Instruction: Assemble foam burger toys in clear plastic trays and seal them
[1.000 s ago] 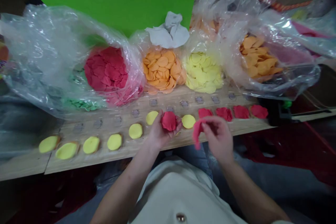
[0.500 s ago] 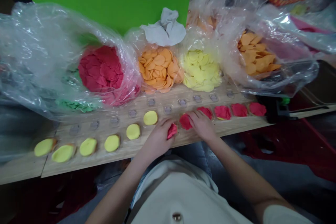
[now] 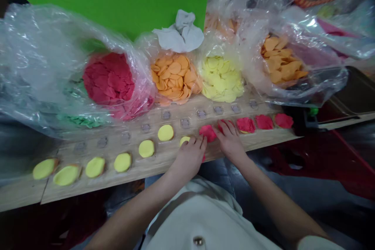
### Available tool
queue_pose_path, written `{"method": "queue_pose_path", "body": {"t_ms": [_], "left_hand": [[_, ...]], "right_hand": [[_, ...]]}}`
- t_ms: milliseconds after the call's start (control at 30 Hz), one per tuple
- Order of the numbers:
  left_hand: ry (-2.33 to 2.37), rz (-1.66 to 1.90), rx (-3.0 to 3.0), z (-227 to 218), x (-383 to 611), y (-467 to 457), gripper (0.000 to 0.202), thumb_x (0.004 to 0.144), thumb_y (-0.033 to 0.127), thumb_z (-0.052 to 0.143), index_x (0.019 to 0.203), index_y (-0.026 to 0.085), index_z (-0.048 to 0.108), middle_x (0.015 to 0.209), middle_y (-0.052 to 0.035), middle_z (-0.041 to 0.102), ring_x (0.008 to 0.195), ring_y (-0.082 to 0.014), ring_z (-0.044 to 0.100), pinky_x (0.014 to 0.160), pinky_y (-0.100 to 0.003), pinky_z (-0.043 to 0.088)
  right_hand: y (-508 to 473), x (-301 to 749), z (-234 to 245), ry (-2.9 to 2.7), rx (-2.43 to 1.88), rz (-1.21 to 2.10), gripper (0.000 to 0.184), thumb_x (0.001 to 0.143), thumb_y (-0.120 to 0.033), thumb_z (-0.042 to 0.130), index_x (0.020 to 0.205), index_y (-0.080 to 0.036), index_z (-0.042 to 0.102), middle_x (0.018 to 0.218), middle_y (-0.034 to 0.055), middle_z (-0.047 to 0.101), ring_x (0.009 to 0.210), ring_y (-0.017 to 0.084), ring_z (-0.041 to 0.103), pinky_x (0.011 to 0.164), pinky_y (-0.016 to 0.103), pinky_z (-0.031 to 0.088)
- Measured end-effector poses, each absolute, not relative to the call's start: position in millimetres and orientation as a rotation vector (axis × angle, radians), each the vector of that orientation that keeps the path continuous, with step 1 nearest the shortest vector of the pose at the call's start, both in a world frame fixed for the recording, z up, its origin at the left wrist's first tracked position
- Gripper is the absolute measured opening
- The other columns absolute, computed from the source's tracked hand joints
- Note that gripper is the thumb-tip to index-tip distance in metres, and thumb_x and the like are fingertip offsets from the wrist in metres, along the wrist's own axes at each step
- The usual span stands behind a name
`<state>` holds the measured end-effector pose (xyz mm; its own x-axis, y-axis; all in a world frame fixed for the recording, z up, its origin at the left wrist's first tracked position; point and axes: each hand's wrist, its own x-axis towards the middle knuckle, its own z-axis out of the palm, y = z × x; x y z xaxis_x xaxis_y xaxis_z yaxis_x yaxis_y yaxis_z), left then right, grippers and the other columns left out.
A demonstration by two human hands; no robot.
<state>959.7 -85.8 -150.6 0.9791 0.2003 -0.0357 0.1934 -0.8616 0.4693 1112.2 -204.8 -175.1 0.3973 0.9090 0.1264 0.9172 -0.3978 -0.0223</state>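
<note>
Left hand [image 3: 191, 154], curled round a red piece [image 3: 204, 158], and right hand [image 3: 230, 140], fingers parted, touch a red disc [image 3: 208, 133]; bare table edge [image 3: 215, 151] between.

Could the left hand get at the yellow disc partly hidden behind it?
Probably yes: nothing visible lies between the left hand and that yellow disc, though the red piece showing under the palm might hinder grasping.

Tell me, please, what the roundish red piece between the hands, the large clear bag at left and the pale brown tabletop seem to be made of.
Roundish red piece: matte, perhaps foam or fabric; no gloss, uneven edge.
Large clear bag: glossy plastic, likely, by bright highlights and green pieces showing through.
Pale brown tabletop: wood or wood-look laminate; dull, streaky grain.
</note>
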Motion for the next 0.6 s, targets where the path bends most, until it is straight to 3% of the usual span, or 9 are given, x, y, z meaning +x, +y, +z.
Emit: {"method": "queue_pose_path", "body": {"t_ms": [133, 300, 400, 533, 600], "left_hand": [[0.233, -0.127, 2.881, -140.8, 962.9, -87.8, 0.049, 0.077, 0.008, 0.038, 0.126, 0.008, 0.041, 0.125, -0.0163, 0.045, 0.104, -0.0259, 0.045, 0.082, -0.037, 0.041], [0.221, -0.072, 2.877, -141.2, 958.5, -92.1, 0.055, 0.077, 0.011, 0.04, 0.132, 0.01, 0.033, 0.126, -0.014, 0.044, 0.103, -0.0243, 0.046, 0.084, -0.036, 0.041], [0.227, -0.095, 2.752, -143.1, 962.7, -92.1, 0.055, 0.073, 0.009, 0.044, 0.128, 0.007, 0.038, 0.119, -0.0164, 0.049, 0.105, -0.0265, 0.045, 0.088, -0.039, 0.039], [0.325, 0.074, 2.135, -134.9, 957.9, -81.9, 0.049, 0.072, 0.012, 0.053, 0.121, 0.014, 0.047, 0.122, -0.0134, 0.048, 0.114, -0.0266, 0.04, 0.1, -0.042, 0.027], [0.456, 0.158, 1.562, -129.2, 947.3, -75.6, 0.04, 0.076, 0.025, 0.056, 0.115, 0.018, 0.05, 0.121, -0.01, 0.049, 0.114, -0.0244, 0.042, 0.101, -0.041, 0.027]], "right_hand": [[-205.0, 1105.5, -176.3, -1.727, -2.625, -0.17, 0.043, 0.084, -0.017, 0.042, 0.126, -0.021, 0.046, 0.138, 0.011, 0.034, 0.128, 0.032, 0.024, 0.095, 0.048, 0.034], [-207.9, 1104.2, -173.2, -1.666, -2.599, -0.192, 0.043, 0.084, -0.017, 0.041, 0.127, -0.021, 0.046, 0.136, 0.0111, 0.038, 0.129, 0.031, 0.023, 0.098, 0.049, 0.031], [-211.9, 1103.3, -173.7, -1.698, -2.557, -0.145, 0.046, 0.083, -0.014, 0.042, 0.128, -0.02, 0.044, 0.137, 0.012, 0.036, 0.13, 0.033, 0.019, 0.098, 0.053, 0.03], [-213.7, 1099.6, -165.0, -1.514, -2.402, -0.136, 0.048, 0.08, -0.009, 0.041, 0.127, -0.019, 0.044, 0.131, 0.0112, 0.042, 0.126, 0.029, 0.029, 0.1, 0.05, 0.03], [-209.3, 1092.4, -155.3, -1.421, -2.232, -0.042, 0.044, 0.082, -0.013, 0.041, 0.125, -0.02, 0.045, 0.125, 0.0101, 0.047, 0.121, 0.024, 0.037, 0.1, 0.045, 0.033]]}}
